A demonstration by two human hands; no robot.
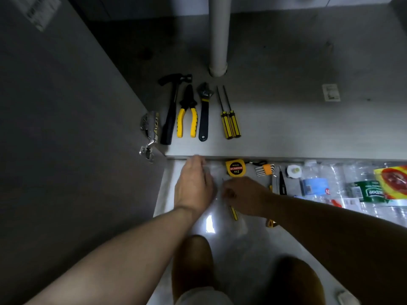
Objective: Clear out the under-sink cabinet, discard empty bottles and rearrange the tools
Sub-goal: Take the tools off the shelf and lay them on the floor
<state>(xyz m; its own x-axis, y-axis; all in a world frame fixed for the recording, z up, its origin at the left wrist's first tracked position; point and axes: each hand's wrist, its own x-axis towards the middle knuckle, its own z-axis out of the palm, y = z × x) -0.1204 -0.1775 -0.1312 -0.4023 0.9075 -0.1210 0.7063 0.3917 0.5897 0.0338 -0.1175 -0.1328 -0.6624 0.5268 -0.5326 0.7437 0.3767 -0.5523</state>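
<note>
On the cabinet floor [286, 128] lie a hammer [170, 113], yellow-handled pliers [187, 111], an adjustable wrench [204, 111] and two yellow-and-black screwdrivers [230, 119], side by side. On the room floor just below the cabinet edge, my left hand [195, 183] rests with straight fingers on a clear plastic bag [220, 219]. My right hand [244, 195] has its fingers curled round a small yellow-handled screwdriver [233, 213] at the bag; its tip is hidden. A yellow tape measure [235, 168], hex keys [265, 169] and a black tester pen [282, 183] lie beside them.
A white drain pipe [218, 36] stands at the cabinet's back. The open cabinet door [66, 128] with its hinge [149, 133] is on the left. Empty plastic bottles [315, 183] and packets [392, 181] lie on the floor to the right. My knees are at the bottom.
</note>
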